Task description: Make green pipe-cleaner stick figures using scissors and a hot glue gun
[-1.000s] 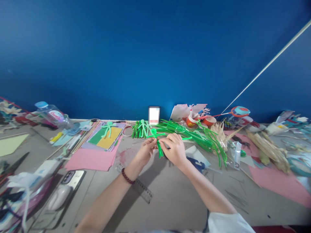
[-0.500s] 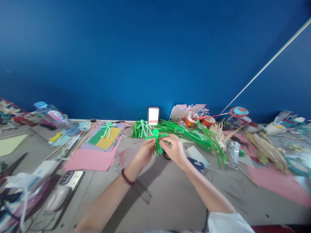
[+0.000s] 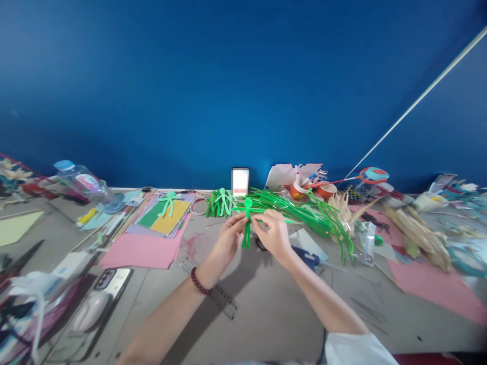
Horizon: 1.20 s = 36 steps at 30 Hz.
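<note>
A bright green pipe-cleaner figure (image 3: 247,239) is held upright between my two hands, its round head on top and its legs hanging down. My left hand (image 3: 231,234) pinches it from the left at the middle. From the right, the fingers of my right hand (image 3: 272,232) are closed on its middle too; the fingertips partly hide its body. Behind my hands stand several similar green figures (image 3: 221,202), next to a long bundle of green pipe cleaners (image 3: 300,215). Another light green figure (image 3: 168,204) lies on coloured sheets to the left.
Pink paper (image 3: 142,250), a phone (image 3: 114,279), a mouse (image 3: 91,310) and a bottle (image 3: 81,180) are at the left. A clear ruler (image 3: 225,302) lies under my left wrist. A blue glue gun (image 3: 306,257), paper cups (image 3: 326,190) and dried husks (image 3: 422,235) are at the right.
The held figure has turned slightly and shifted a little right; its legs now hang closer together. My left hand has moved slightly right, and both hands still grip the figure.
</note>
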Each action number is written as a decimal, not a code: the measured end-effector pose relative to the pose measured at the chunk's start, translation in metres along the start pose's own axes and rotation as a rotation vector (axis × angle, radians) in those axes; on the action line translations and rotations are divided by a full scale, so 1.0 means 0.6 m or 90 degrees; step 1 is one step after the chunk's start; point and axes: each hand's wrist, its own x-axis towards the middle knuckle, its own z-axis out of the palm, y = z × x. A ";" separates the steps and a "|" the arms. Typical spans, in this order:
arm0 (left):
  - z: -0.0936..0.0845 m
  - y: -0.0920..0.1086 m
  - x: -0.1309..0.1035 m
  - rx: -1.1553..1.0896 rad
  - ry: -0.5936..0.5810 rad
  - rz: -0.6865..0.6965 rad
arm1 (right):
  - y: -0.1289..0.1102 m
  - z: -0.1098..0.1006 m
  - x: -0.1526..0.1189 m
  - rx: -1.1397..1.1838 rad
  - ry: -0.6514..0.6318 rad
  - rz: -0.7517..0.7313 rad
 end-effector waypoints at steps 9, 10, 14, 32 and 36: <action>-0.006 -0.006 0.002 0.011 0.010 0.013 | -0.005 0.002 -0.001 0.001 -0.007 -0.009; -0.007 -0.006 0.002 0.014 0.008 0.020 | -0.003 0.004 -0.002 0.013 -0.008 -0.005; -0.013 -0.007 0.006 0.026 -0.021 0.010 | 0.004 0.008 0.000 0.122 -0.037 0.049; -0.025 -0.014 0.011 -0.018 -0.132 -0.141 | 0.016 -0.016 0.019 0.483 -0.234 0.305; -0.024 -0.020 0.011 0.025 -0.112 -0.081 | 0.015 -0.014 0.019 0.433 -0.201 0.291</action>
